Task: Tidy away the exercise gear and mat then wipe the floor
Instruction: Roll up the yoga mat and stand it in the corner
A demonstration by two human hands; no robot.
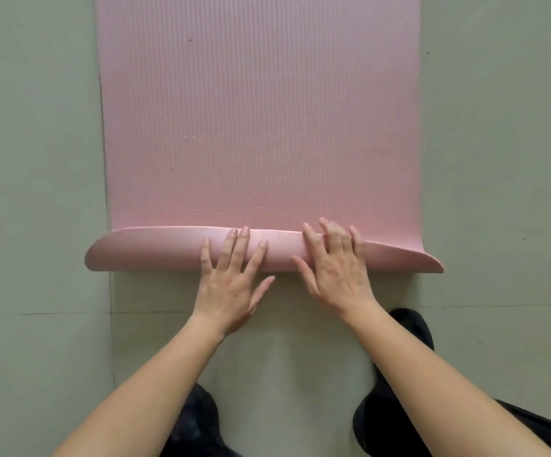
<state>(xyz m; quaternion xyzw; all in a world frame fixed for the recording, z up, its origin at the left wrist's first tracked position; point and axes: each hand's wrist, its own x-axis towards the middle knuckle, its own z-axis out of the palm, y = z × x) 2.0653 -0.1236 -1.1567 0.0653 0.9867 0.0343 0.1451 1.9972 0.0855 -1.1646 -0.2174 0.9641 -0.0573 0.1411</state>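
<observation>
Grey-green floor [36, 192] carries a pink ribbed mat [261, 110], flat ahead, its near end curled into a roll [155, 252]; left hand [231, 285] and right hand [336, 275] press that roll, fingers spread and straight, grasping nothing; dark-clad knees [409, 328] below.
</observation>
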